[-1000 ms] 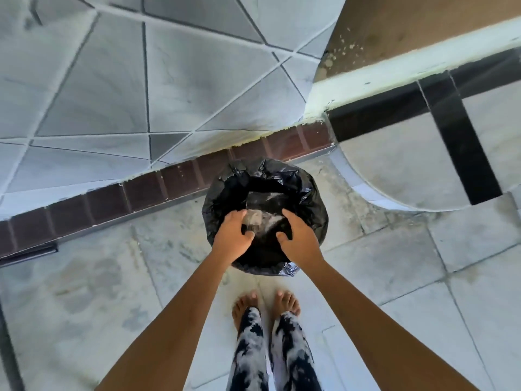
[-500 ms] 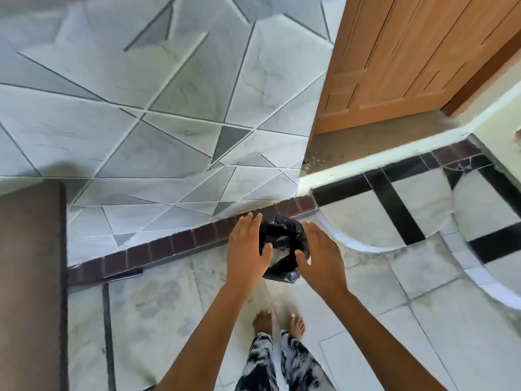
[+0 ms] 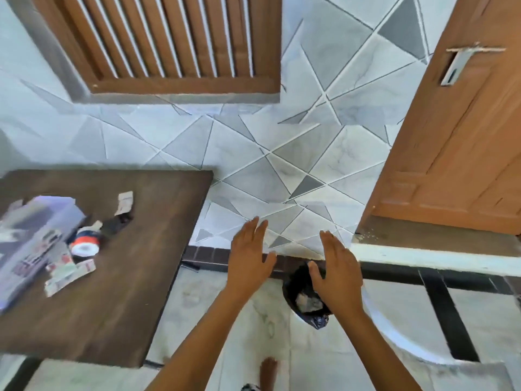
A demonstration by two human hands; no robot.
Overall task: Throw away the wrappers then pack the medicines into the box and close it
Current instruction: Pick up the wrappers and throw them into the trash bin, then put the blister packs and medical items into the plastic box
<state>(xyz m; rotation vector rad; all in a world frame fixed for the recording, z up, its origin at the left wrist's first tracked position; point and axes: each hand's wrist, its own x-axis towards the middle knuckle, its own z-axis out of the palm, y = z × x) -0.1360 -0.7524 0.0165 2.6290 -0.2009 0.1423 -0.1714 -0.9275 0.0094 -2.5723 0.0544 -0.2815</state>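
Note:
A bin lined with a black bag (image 3: 298,286) stands on the floor by the wall, with crumpled wrappers (image 3: 307,300) inside. My left hand (image 3: 249,255) and my right hand (image 3: 337,270) hover above it, fingers spread, holding nothing; the right hand covers part of the bin. On the dark wooden table (image 3: 135,277) at the left lie a clear plastic box (image 3: 33,238), a round red-and-white container (image 3: 84,244), flat medicine packets (image 3: 69,273), a small dark item (image 3: 115,224) and a white strip (image 3: 124,203). All of this is blurred.
A wooden door (image 3: 456,131) with a metal handle stands open at the right, above a white step (image 3: 428,256). A slatted wooden window (image 3: 174,43) is set in the tiled wall. My bare foot (image 3: 267,371) shows on the marble floor.
The view has lifted and turned left, so the table and its medicines have come into sight. Both hands have risen off the bin and opened flat; the wrappers lie in the bag.

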